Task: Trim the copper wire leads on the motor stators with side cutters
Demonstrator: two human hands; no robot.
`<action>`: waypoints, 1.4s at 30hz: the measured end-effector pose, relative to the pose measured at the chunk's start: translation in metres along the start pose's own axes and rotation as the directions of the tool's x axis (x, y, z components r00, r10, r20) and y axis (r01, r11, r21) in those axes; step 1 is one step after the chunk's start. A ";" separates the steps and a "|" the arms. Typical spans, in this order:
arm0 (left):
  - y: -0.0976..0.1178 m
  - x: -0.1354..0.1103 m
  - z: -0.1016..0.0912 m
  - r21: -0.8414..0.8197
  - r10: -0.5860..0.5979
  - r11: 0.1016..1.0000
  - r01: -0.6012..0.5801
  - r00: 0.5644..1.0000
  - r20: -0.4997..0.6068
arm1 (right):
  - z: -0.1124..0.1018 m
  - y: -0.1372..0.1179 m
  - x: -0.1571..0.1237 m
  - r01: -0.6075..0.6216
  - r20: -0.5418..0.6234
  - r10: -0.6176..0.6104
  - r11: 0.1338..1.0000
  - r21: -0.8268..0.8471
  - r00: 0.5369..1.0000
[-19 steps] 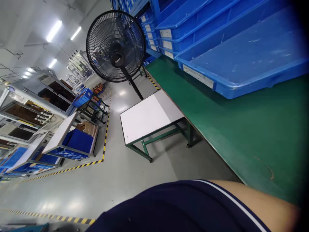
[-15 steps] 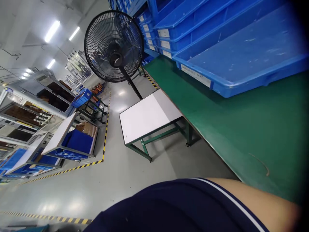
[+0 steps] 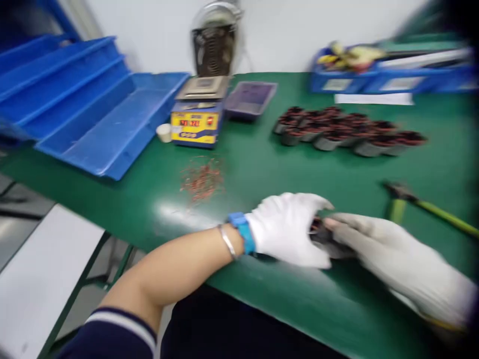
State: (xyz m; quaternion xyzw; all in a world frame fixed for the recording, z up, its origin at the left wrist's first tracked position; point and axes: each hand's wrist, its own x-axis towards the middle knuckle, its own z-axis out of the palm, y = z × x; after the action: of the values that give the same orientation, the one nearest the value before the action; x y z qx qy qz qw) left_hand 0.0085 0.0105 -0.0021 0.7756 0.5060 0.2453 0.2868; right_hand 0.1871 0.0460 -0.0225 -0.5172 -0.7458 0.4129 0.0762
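Observation:
My left hand [image 3: 290, 230] in a white glove rests on the green bench [image 3: 262, 169], fingers curled round a small dark round part [image 3: 322, 234]. My right hand [image 3: 389, 259], also gloved, comes in from the right and its fingertips pinch the same part. The part is mostly hidden between the two hands and the picture is smeared by motion. Behind the hands lies a cluster of several dark round coil-like parts [image 3: 344, 129].
Stacked blue trays [image 3: 86, 109] fill the left of the bench. A yellow and blue heated unit [image 3: 196, 117], a grey tray [image 3: 250, 97], a small white cup [image 3: 163, 132], loose red bits [image 3: 202, 177], a green-handled tool [image 3: 426, 207], and blue bins [image 3: 374, 75] stand around.
The view has swung from the factory floor and fan on the left round to the bench in front. Both gloved hands now show, closed on a small dark part.

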 end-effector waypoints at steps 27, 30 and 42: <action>0.022 -0.015 -0.023 -0.273 0.320 0.871 -0.408 0.894 -0.314 | -0.016 -0.017 -0.023 0.080 -0.026 -0.115 0.503 0.861 0.993; 0.028 -0.024 -0.017 0.037 0.446 0.870 -0.491 0.755 -0.480 | -0.017 -0.022 -0.028 0.091 -0.005 -0.160 0.538 0.838 0.987; 0.013 -0.001 -0.031 -0.705 -0.253 0.529 0.473 0.880 0.402 | -0.018 -0.015 -0.027 0.125 -0.022 -0.167 0.635 0.762 0.986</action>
State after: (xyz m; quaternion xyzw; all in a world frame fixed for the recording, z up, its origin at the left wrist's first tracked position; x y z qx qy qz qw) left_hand -0.0046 0.0118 0.0293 0.4703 0.4569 0.2758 0.7028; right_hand 0.1980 0.0309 0.0080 -0.3649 -0.5445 0.6930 0.3003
